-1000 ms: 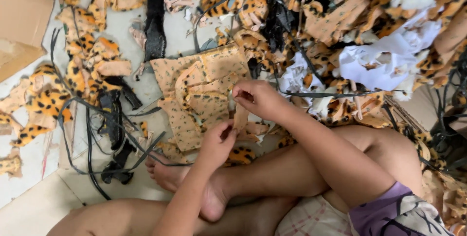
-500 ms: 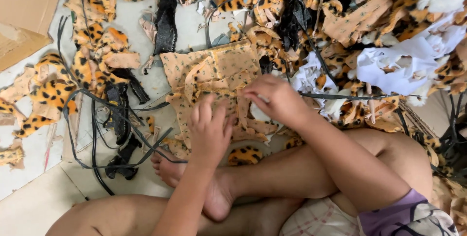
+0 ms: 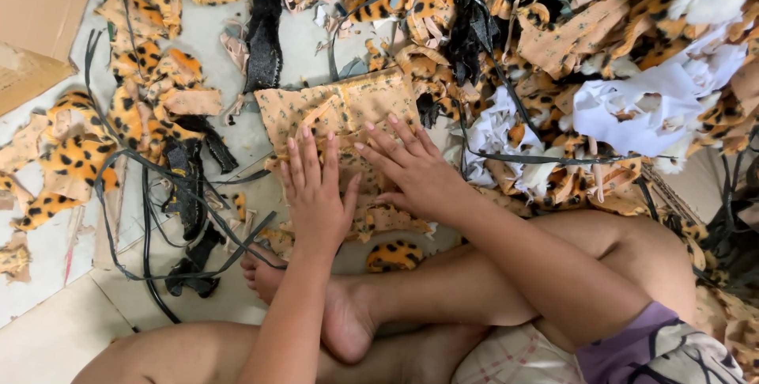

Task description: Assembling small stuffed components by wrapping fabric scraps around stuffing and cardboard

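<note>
On the floor in front of a person sitting cross-legged lies a flat tan fabric piece (image 3: pixel 348 115) with a small dark speckle, spread out among a litter of offcuts. Both hands rest on its near half, palms down and fingers stretched out flat, pressing on the cloth rather than gripping anything. The left hand (image 3: pixel 316 194) lies toward the piece's near left edge, fingers pointing away from the body; the right hand (image 3: pixel 415 170) sits just beside it, angled so its fingertips point up and to the left, the two hands almost touching at the thumbs. Neither hand holds anything between its fingers. Left of the fabric, leopard-print scraps (image 3: pixel 150 99) in orange and black lie scattered over the pale floor, with thin black straps (image 3: pixel 142 226) looping through them. A brown cardboard sheet (image 3: pixel 39 20) shows at the upper left corner. To the right, a heap of white cloth scraps (image 3: pixel 640 107) sits amid more spotted offcuts. Near the person's bare foot (image 3: pixel 340 313), just below the fabric, lies one small spotted scrap (image 3: pixel 395 256).
</note>
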